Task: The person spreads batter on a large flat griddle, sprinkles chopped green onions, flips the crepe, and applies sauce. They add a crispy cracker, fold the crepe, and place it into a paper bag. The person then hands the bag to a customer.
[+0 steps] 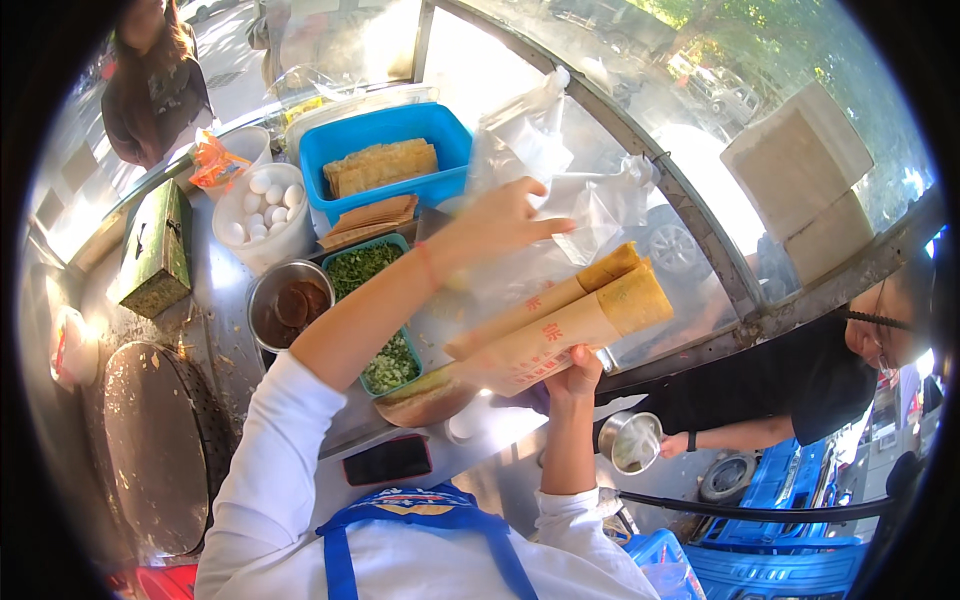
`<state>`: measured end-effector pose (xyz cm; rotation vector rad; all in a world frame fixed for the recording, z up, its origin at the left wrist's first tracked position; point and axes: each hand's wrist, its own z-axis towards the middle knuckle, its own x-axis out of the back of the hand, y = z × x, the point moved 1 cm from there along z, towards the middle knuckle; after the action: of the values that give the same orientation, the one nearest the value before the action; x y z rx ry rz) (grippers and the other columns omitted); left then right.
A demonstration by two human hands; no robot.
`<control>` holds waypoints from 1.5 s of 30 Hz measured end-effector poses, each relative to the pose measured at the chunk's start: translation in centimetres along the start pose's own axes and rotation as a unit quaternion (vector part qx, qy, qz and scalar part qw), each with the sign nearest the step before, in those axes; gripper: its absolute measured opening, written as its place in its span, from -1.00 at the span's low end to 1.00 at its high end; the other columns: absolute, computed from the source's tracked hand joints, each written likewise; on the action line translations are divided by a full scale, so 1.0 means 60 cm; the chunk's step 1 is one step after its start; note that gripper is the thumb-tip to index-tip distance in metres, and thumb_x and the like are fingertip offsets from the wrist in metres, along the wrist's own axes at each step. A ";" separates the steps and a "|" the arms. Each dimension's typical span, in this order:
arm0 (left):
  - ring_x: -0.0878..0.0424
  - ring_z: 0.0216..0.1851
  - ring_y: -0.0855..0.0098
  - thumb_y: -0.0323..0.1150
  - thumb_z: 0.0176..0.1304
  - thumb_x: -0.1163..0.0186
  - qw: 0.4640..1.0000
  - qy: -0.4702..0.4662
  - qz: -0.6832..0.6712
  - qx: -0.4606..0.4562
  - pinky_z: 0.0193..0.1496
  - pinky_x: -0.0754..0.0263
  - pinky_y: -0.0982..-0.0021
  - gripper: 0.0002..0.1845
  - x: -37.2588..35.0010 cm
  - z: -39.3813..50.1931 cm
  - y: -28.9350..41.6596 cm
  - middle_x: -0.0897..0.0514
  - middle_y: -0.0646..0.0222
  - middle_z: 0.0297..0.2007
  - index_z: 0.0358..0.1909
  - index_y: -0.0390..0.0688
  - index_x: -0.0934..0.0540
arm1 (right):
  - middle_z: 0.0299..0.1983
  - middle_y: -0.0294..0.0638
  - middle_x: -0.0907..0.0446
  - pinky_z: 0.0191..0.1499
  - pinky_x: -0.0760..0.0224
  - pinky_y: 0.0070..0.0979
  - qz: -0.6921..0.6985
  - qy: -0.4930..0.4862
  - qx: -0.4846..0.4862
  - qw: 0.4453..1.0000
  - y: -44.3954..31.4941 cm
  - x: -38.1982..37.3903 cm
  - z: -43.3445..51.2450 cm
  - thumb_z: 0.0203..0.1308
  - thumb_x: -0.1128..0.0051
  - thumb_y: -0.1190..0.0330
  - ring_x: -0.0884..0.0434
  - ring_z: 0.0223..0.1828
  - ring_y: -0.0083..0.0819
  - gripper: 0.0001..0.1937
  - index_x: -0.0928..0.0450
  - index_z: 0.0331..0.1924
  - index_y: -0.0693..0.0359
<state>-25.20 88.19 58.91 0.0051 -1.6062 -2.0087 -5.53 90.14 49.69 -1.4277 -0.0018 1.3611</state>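
My right hand (576, 373) grips two rolled pancakes (637, 300) in printed brown paper sleeves (540, 341), tilted up to the right, their yellow ends sticking out. Over the counter, my left hand (510, 217) reaches across with fingers apart, slightly blurred. Its fingertips are at the clear plastic bags (600, 199) hanging by the glass; whether they touch is unclear. A stack of brown paper sleeves (371, 219) lies left of that hand. Beyond it, a blue tub (319, 161) contains golden fried crisps (382, 165).
On the left are a bucket of eggs (262, 210), a steel sauce pot (291, 304), a green metal box (157, 247) and a round brown plate (154, 446). Chopped greens (360, 270) lie under my left forearm. A phone (388, 459) sits in front. Another person's hand (675, 444) holds a steel pot (630, 442).
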 end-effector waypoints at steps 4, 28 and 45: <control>-0.53 -0.36 0.28 -0.13 0.11 -0.20 0.986 0.047 0.138 -0.079 -0.31 -0.39 0.31 -0.65 -0.020 0.018 -0.013 -0.59 0.20 -0.42 -0.22 -0.21 -0.54 | -0.01 -0.11 -0.49 0.07 -0.38 -0.29 -0.007 0.001 0.023 1.000 -0.015 0.010 -0.016 -0.18 -0.34 0.34 -0.50 0.00 -0.23 -0.33 -0.31 0.11 0.31; -0.50 -0.48 0.07 -0.26 0.27 0.04 0.905 0.262 0.255 -0.217 -0.42 -0.31 0.12 -0.74 -0.013 -0.003 -0.145 -0.51 0.07 -0.57 -0.46 -0.19 -0.51 | 0.36 -0.02 -0.02 0.23 -0.25 -0.12 -0.141 0.045 0.030 0.989 -0.063 0.052 -0.083 -0.25 -0.35 0.25 -0.34 0.20 -0.17 0.00 0.05 0.33 0.31; -0.35 -0.56 0.60 -0.33 0.06 -0.26 0.913 0.322 -0.135 0.211 -0.51 -0.20 0.49 -0.79 0.057 -0.041 -0.333 -0.48 0.48 -0.61 -0.58 -0.22 -0.50 | 0.06 -0.19 -0.43 0.06 -0.34 -0.49 -0.275 0.067 0.073 0.956 0.161 0.079 0.210 -0.02 -0.22 0.56 -0.45 0.04 -0.39 -0.48 -0.34 0.11 0.35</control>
<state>-35.63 87.02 41.40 0.9934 -1.5930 -1.5423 -18.84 97.73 43.38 -1.2665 -0.1920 0.7884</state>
